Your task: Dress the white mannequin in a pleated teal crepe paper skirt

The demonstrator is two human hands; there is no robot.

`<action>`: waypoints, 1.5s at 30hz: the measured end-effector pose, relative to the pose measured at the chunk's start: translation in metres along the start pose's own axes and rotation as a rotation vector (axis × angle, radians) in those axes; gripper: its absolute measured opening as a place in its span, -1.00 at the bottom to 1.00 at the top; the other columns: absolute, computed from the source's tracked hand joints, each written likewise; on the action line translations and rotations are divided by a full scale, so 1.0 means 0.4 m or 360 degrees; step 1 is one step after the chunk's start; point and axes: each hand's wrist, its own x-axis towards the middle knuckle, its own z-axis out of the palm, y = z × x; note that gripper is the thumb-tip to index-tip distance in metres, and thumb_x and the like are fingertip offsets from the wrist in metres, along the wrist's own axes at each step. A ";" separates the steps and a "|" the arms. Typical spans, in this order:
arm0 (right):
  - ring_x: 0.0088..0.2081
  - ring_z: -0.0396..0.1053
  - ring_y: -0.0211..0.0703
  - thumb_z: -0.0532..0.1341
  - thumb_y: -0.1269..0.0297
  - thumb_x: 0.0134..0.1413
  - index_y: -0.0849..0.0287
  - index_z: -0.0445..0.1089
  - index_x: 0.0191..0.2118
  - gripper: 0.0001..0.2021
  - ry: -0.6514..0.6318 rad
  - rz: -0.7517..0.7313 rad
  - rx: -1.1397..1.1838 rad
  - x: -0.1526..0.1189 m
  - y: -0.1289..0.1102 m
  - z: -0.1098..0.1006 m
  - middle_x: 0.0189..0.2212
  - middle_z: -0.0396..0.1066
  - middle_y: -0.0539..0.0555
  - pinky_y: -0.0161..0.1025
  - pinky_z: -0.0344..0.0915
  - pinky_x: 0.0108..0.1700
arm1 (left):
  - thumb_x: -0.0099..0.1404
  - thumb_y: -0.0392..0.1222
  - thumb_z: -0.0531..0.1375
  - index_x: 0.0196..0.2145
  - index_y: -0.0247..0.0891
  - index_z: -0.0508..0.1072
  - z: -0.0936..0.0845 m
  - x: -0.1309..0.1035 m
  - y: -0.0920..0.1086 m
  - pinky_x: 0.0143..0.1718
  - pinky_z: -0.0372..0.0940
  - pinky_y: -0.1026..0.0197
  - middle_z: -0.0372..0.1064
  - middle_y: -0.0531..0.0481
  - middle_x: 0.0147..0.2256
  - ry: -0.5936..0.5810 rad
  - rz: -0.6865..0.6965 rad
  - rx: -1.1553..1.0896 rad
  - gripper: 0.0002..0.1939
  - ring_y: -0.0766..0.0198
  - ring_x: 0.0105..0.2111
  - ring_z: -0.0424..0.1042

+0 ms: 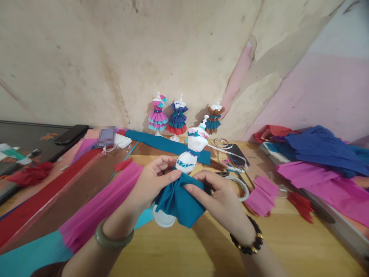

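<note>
A small white dress-form mannequin [198, 140] leans to the right above the table, with teal and pink bands around its chest and hips. Gathered teal crepe paper [184, 200] hangs round its lower part like a skirt. My left hand [154, 179] pinches the gathered top edge at the left of the hips. On the other side my right hand [216, 192] grips the paper's upper right edge between thumb and fingers. The mannequin's round white base [164, 215] shows below the skirt; the stand between is hidden by paper.
Three dressed mini mannequins [178, 115] stand against the wall. Strips of red, brown, pink and light-blue paper [98, 204] spread to the left. A tape roll [239, 188], a phone [236, 155] and pink scraps [261, 196] lie right; folded blue paper [325, 150] is piled beyond.
</note>
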 end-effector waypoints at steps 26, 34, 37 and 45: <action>-0.36 0.49 -0.16 0.29 0.27 0.10 0.12 0.49 -0.35 -0.94 0.0124 0.0065 0.0320 -0.013 0.005 0.023 -0.38 0.56 0.02 -0.23 0.43 -0.24 | 0.14 -0.26 0.35 -0.24 -0.18 0.48 0.019 -0.022 0.009 -0.17 0.39 0.23 0.59 -0.02 -0.24 -0.0027 0.0241 0.0245 -0.80 0.19 -0.21 0.56; -0.42 0.43 -0.25 0.27 0.25 0.14 0.13 0.43 -0.38 -0.89 0.0129 0.0121 0.0368 -0.015 0.004 0.032 -0.46 0.50 -0.03 -0.34 0.34 -0.35 | 0.13 -0.19 0.36 -0.22 -0.21 0.46 0.019 -0.021 0.008 -0.18 0.39 0.21 0.58 -0.05 -0.23 -0.0081 0.0208 0.0211 -0.75 0.17 -0.20 0.54; -0.45 0.41 -0.27 0.27 0.28 0.13 0.14 0.43 -0.38 -0.90 0.0167 0.0108 0.0312 -0.014 0.000 0.031 -0.49 0.49 -0.05 -0.35 0.32 -0.38 | 0.15 -0.19 0.35 -0.23 -0.21 0.44 0.017 -0.021 0.009 -0.18 0.37 0.24 0.57 -0.02 -0.24 -0.0101 0.0193 0.0234 -0.77 0.21 -0.20 0.53; -0.49 0.38 -0.30 0.25 0.32 0.13 0.15 0.42 -0.41 -0.90 0.0211 0.0069 0.0208 -0.012 -0.006 0.028 -0.50 0.48 -0.05 -0.38 0.27 -0.43 | 0.14 -0.16 0.35 -0.26 -0.21 0.42 0.021 -0.028 0.012 -0.23 0.35 0.30 0.52 0.04 -0.29 -0.0076 0.0180 0.0239 -0.77 0.30 -0.27 0.49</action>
